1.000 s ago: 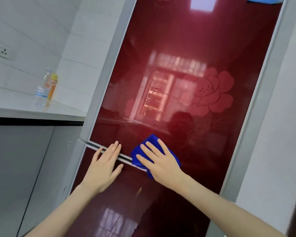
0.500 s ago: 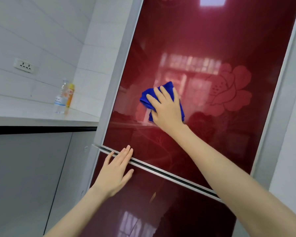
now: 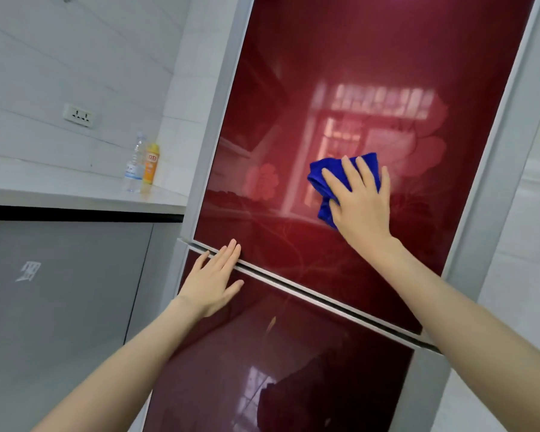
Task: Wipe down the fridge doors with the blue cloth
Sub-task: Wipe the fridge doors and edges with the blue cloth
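A glossy dark red fridge fills the middle of the view, with an upper door (image 3: 356, 73) carrying a pale flower pattern and a lower door (image 3: 278, 369) below a grey gap. My right hand (image 3: 360, 204) presses a crumpled blue cloth (image 3: 320, 176) flat against the upper door, fingers spread over it. My left hand (image 3: 212, 280) lies flat, fingers together, on the top left corner of the lower door, with fingertips reaching the gap between the doors. It holds nothing.
A white counter (image 3: 75, 190) runs left of the fridge, with a clear water bottle (image 3: 134, 165) and an orange bottle (image 3: 151, 165) against the tiled wall. A wall socket (image 3: 79, 115) sits above. Grey cabinet fronts (image 3: 60, 291) stand below; a white wall (image 3: 527, 244) borders the right.
My right hand slid the cloth up from the gap between the doors onto the upper door, then rightwards towards its middle. My left hand stayed at the lower door's top edge.
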